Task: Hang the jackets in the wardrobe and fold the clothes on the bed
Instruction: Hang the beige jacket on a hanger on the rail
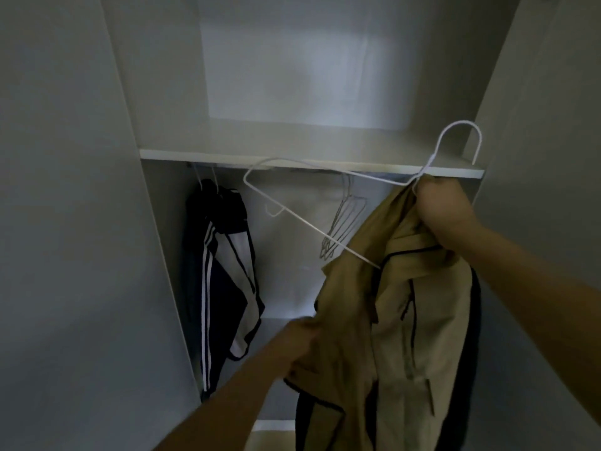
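**Tan jacket going onto a white hanger at the wardrobe**

The lower part of the tan jacket (pixel 400 320) is running out of the frame at the bottom, and part of the white wire hanger (pixel 312 224) is hiding inside its cloth. The right hand (pixel 445 213), at centre right, is clamping its fingers around the collar and the hanger neck together. The left hand (pixel 302 346), lower centre, is gripping a fold of the jacket; its fingertips are buried in fabric. In the wardrobe (pixel 312 157), under the shelf, two dark striped garments (pixel 224 281) are hanging at centre left. The empty hangers (pixel 344 222) in the middle are overlapping, so I cannot count them surely.
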Demonstrator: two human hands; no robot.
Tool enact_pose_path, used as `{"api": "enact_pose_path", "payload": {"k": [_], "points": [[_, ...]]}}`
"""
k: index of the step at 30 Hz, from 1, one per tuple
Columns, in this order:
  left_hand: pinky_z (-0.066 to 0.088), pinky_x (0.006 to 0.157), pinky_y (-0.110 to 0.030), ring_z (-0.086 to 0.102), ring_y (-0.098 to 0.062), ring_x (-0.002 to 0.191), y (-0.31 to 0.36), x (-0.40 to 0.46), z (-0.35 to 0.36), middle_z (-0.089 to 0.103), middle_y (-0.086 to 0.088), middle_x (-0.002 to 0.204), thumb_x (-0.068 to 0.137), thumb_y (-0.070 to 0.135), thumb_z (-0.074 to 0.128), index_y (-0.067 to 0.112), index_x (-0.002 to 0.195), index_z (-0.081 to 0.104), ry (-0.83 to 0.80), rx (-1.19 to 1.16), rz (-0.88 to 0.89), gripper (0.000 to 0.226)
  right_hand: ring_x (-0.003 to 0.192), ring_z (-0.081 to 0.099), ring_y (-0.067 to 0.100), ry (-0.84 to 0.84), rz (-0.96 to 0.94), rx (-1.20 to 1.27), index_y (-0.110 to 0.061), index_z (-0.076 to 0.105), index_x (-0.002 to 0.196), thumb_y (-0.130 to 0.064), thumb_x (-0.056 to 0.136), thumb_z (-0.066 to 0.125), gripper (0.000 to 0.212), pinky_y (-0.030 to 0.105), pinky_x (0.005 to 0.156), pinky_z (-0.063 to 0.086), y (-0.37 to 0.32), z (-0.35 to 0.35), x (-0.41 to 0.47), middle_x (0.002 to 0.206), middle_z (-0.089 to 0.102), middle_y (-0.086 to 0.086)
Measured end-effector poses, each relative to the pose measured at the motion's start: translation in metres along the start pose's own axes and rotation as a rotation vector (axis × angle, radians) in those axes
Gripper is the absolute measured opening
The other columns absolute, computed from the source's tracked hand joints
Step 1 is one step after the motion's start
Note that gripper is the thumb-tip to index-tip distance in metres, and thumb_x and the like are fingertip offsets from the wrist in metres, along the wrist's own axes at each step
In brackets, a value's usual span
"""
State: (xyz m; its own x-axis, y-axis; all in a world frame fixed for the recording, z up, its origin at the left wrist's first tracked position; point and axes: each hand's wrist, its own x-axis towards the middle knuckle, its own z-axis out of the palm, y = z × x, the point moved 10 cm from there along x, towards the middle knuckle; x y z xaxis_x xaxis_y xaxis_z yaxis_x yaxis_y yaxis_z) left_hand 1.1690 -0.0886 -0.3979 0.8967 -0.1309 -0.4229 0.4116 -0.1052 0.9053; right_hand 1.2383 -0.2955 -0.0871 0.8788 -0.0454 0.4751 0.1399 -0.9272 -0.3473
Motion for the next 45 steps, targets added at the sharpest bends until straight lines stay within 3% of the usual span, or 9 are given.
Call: {"api": "enact_pose_path", "payload": {"k": [5, 9, 15, 21, 25, 31, 37, 42, 45], "points": [[0.054, 0.073, -0.037, 0.065, -0.029, 0.075, 0.107, -0.009, -0.110, 0.066, -0.016, 0.084, 0.086, 0.013, 0.058, 0.002, 0.090, 0.069, 0.198, -0.226, 0.065, 0.016, 0.063, 0.051, 0.029, 0.156, 0.134, 0.151, -0.017, 0.049, 0.068, -0.040, 0.101, 0.026, 0.047, 0.033, 0.059, 0.040, 0.043, -0.009, -0.017, 0.068, 0.053, 0.009], [0.052, 0.045, -0.030, 0.064, -0.025, 0.049, 0.200, -0.019, -0.146, 0.066, -0.013, 0.058, 0.084, 0.013, 0.061, 0.008, 0.057, 0.072, 0.280, -0.054, 0.156, 0.029, 0.068, 0.052, 0.032, 0.126, 0.102, 0.110, -0.020, 0.046, 0.071, -0.040, 0.100, 0.028, 0.040, 0.037, 0.067, 0.043, 0.042, 0.002, -0.025, 0.075, 0.055, 0.012], [0.055, 0.073, -0.040, 0.060, -0.029, 0.076, 0.258, -0.019, -0.157, 0.063, -0.015, 0.082, 0.090, 0.011, 0.060, 0.007, 0.077, 0.067, 0.406, 0.282, 0.280, 0.016, 0.071, 0.056, 0.034, 0.062, 0.031, 0.239, -0.010, 0.056, 0.075, -0.028, 0.099, 0.035, 0.037, 0.041, 0.072, 0.050, 0.031, 0.001, -0.016, 0.079, 0.060, 0.016], [0.053, 0.059, -0.024, 0.069, -0.019, 0.076, 0.268, -0.015, -0.168, 0.074, -0.003, 0.084, 0.088, 0.029, 0.070, 0.017, 0.086, 0.074, 0.316, 0.478, 0.335, 0.013, 0.068, 0.058, 0.028, -0.001, 0.010, 0.287, -0.016, 0.057, 0.070, -0.029, 0.100, 0.035, 0.039, 0.039, 0.067, 0.049, 0.027, 0.008, -0.019, 0.074, 0.060, 0.012], [0.043, 0.048, -0.011, 0.061, -0.007, 0.057, 0.274, -0.021, -0.168, 0.064, 0.008, 0.058, 0.089, 0.031, 0.069, 0.019, 0.065, 0.063, 0.347, 0.587, 0.430, 0.028, 0.066, 0.058, 0.029, 0.005, -0.014, 0.321, -0.013, 0.057, 0.069, -0.032, 0.100, 0.033, 0.043, 0.037, 0.063, 0.050, 0.018, 0.009, -0.021, 0.071, 0.060, 0.013], [0.039, 0.058, -0.027, 0.051, -0.016, 0.072, 0.286, -0.026, -0.144, 0.054, -0.005, 0.078, 0.097, 0.032, 0.055, 0.009, 0.072, 0.056, 0.425, 0.817, 0.393, 0.035, 0.061, 0.057, 0.024, -0.030, 0.027, -0.056, -0.019, 0.050, 0.073, -0.043, 0.100, 0.032, 0.040, 0.038, 0.066, 0.053, 0.019, 0.014, -0.019, 0.070, 0.058, 0.006], [0.059, 0.062, -0.032, 0.067, -0.022, 0.069, 0.286, -0.055, -0.065, 0.066, -0.012, 0.084, 0.092, 0.012, 0.063, 0.003, 0.091, 0.064, 0.149, 0.104, 0.282, 0.010, 0.062, 0.053, 0.021, -0.119, 0.107, -0.100, -0.015, 0.051, 0.074, -0.036, 0.100, 0.035, 0.037, 0.028, 0.056, 0.038, 0.014, 0.033, -0.015, 0.075, 0.058, 0.006], [0.060, 0.068, -0.034, 0.065, -0.020, 0.079, 0.285, -0.068, -0.006, 0.065, -0.012, 0.094, 0.100, 0.014, 0.053, 0.003, 0.113, 0.060, -0.007, 0.146, 0.315, 0.018, 0.076, 0.053, 0.030, -0.114, 0.179, 0.109, -0.015, 0.052, 0.073, -0.032, 0.096, 0.036, 0.032, 0.035, 0.068, 0.042, 0.018, 0.019, -0.006, 0.078, 0.056, 0.008], [0.061, 0.066, -0.032, 0.069, -0.022, 0.080, 0.300, -0.071, -0.005, 0.068, -0.015, 0.099, 0.100, 0.016, 0.052, 0.002, 0.118, 0.059, -0.035, 0.070, 0.373, 0.023, 0.069, 0.058, 0.024, -0.139, 0.181, 0.458, -0.012, 0.059, 0.073, -0.037, 0.097, 0.041, 0.039, 0.027, 0.064, 0.044, 0.012, 0.012, -0.006, 0.080, 0.066, 0.007]]}}
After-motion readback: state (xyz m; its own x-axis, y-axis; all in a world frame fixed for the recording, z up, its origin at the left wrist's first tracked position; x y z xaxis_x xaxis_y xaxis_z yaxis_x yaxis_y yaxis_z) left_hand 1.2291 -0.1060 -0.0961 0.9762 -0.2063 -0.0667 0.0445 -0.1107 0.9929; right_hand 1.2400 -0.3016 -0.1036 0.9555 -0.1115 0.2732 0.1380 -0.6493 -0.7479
